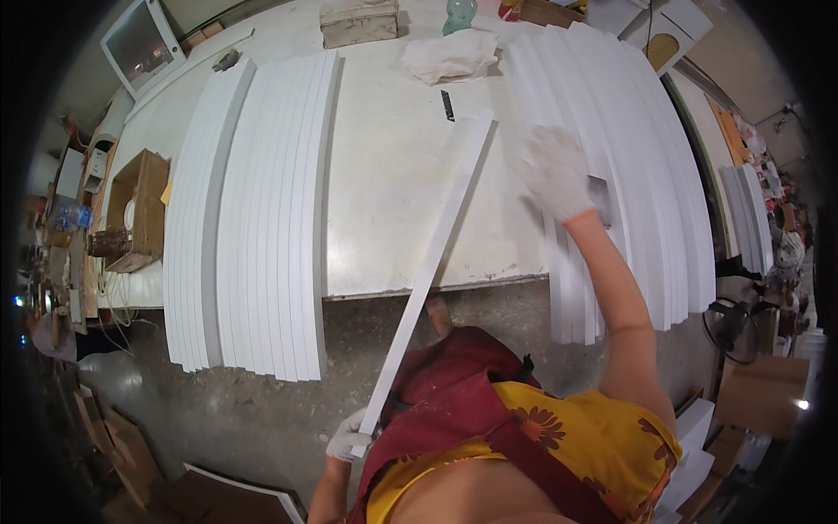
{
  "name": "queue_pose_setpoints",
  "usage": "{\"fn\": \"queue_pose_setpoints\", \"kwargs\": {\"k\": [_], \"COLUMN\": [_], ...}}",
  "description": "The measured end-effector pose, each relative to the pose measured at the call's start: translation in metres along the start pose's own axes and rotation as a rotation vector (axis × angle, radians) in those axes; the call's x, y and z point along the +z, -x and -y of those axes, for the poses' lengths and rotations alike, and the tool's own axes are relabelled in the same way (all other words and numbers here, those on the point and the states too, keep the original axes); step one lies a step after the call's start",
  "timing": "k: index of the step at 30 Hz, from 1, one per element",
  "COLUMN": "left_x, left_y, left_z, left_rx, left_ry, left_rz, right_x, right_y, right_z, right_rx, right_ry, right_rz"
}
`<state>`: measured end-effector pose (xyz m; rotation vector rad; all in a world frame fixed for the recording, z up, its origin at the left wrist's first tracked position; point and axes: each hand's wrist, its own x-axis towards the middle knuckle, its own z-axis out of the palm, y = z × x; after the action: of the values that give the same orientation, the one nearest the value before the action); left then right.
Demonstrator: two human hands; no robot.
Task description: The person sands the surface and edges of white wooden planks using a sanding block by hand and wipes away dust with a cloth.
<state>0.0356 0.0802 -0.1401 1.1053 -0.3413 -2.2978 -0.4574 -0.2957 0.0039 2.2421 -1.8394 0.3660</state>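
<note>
A long narrow white strip [436,249] slants from the pale table down toward my body. Its lower end is in my gloved left hand [347,434], the fingers closed around it; its far end rests on or just over the tabletop. My gloved right hand [554,170] is over the left edge of the right-hand stack of white strips [628,175], its fingers smeared by motion. Beside that wrist shows a flat grey piece [600,201]; whether the hand holds it is unclear. Another row of white strips [271,218] lies on the left, overhanging the table's near edge.
The table [375,192] bears a small black flat item [448,106], a crumpled white cloth [449,57], a worn box [359,23] and a green translucent bottle [459,16]. A wooden box [140,210] stands at the left. Cardboard [762,393] is at the lower right.
</note>
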Motion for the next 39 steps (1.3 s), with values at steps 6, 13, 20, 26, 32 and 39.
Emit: {"fn": "queue_pose_setpoints", "kwargs": {"k": [6, 13, 20, 26, 32, 39], "left_x": [0.040, 0.026, 0.028, 0.042, 0.035, 0.031], "left_y": [0.003, 0.004, 0.002, 0.005, 0.004, 0.006], "left_z": [-0.010, 0.017, 0.014, 0.008, 0.005, -0.001], "left_rx": [-0.103, -0.084, -0.069, -0.055, -0.067, -0.078], "left_ry": [0.119, 0.228, 0.185, 0.162, 0.156, 0.147], "left_rz": [-0.095, -0.079, -0.035, -0.110, -0.104, -0.090], "right_x": [0.150, 0.203, 0.217, 0.179, 0.076, 0.116], "right_y": [-0.156, -0.209, -0.222, -0.160, 0.063, 0.028], "right_z": [0.017, 0.042, 0.028, 0.069, 0.149, 0.091], "right_rx": [0.053, 0.479, 0.528, 0.147, -0.506, -0.355], "right_ry": [0.066, -0.052, -0.251, -0.765, -0.623, -0.474], "right_rz": [0.256, 0.324, 0.443, 0.055, 0.190, 0.075]}}
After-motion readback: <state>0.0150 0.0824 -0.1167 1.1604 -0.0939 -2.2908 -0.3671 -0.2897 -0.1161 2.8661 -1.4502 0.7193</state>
